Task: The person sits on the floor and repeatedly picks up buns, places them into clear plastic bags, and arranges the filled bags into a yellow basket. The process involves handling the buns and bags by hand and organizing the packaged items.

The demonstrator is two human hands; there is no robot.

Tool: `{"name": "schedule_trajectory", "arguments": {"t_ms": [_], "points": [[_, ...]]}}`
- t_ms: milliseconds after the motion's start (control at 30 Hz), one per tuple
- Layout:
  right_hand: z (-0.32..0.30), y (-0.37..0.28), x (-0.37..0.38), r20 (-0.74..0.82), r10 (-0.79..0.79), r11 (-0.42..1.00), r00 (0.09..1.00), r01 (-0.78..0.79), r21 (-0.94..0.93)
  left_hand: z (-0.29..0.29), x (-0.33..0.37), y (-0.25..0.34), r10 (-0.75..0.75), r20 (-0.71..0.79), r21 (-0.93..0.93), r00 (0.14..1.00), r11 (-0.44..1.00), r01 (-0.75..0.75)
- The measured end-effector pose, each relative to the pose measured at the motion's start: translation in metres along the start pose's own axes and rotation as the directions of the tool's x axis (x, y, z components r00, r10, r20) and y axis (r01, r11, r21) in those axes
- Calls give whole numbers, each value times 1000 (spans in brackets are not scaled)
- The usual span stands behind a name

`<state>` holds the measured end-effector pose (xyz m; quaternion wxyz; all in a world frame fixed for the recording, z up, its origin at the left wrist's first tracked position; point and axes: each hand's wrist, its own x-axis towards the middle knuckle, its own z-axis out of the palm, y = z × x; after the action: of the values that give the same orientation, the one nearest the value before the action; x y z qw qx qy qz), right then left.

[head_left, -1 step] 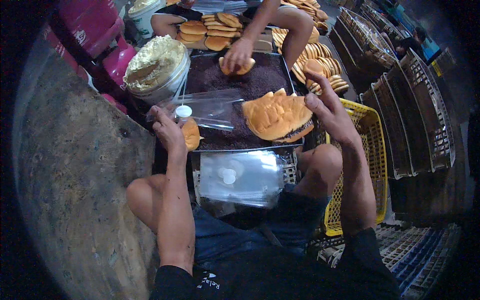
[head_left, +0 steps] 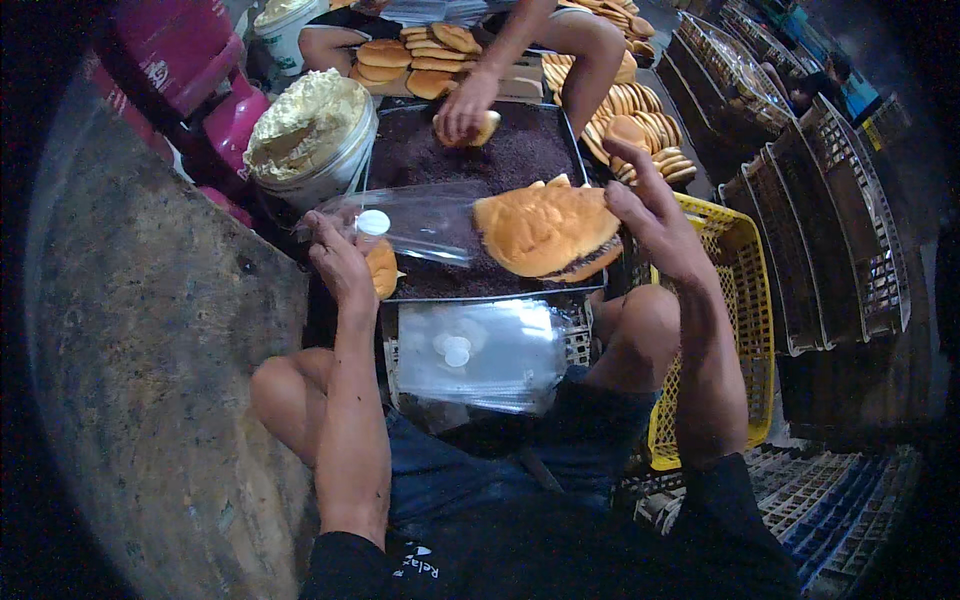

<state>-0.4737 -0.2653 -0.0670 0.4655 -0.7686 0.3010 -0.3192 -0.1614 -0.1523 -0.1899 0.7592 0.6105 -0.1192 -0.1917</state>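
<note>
My left hand [head_left: 342, 262] pinches a clear plastic bag [head_left: 428, 220] that has a round white label on it. The bag's other end reaches right, close to a golden split bun [head_left: 545, 230]. My right hand [head_left: 655, 225] grips this bun by its right side; dark crumbly filling shows along its lower edge. Both hands hang over a shallow tray [head_left: 480, 299] of dark crumbs [head_left: 410, 150]. Another bun [head_left: 382, 268] rests at the tray's left edge, partly behind my left hand. A stack of clear bags [head_left: 500, 345] lies in front of my lap.
Across the tray, another person's hand [head_left: 468, 105] presses a bun [head_left: 486, 128] toward the crumbs. A tub of pale cream [head_left: 310, 125] stands left. Buns [head_left: 635, 105] are piled at the far right. A yellow basket [head_left: 765, 330] and stacked crates [head_left: 830, 230] stand to the right.
The bun in my right hand has shifted slightly left, nearer the bag, and its halves look more closed. The other person's hand has moved slightly left, with its bun tilted.
</note>
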Motion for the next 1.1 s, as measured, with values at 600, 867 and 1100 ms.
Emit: {"name": "schedule_trajectory", "arguments": {"t_ms": [600, 867, 1100], "points": [[113, -6, -4, -56, -583, 627, 811, 405, -666, 45, -88, -4, -257, 612, -599, 748, 466, 651], [83, -13, -4, -6, -503, 697, 864, 402, -593, 74, -88, -29, -291, 610, -436, 738, 654, 618], [69, 44, 5, -309, -191, 952, 932, 100, -288, 52, -87, -2, 100, -84, -150, 991, 982, -112]]}}
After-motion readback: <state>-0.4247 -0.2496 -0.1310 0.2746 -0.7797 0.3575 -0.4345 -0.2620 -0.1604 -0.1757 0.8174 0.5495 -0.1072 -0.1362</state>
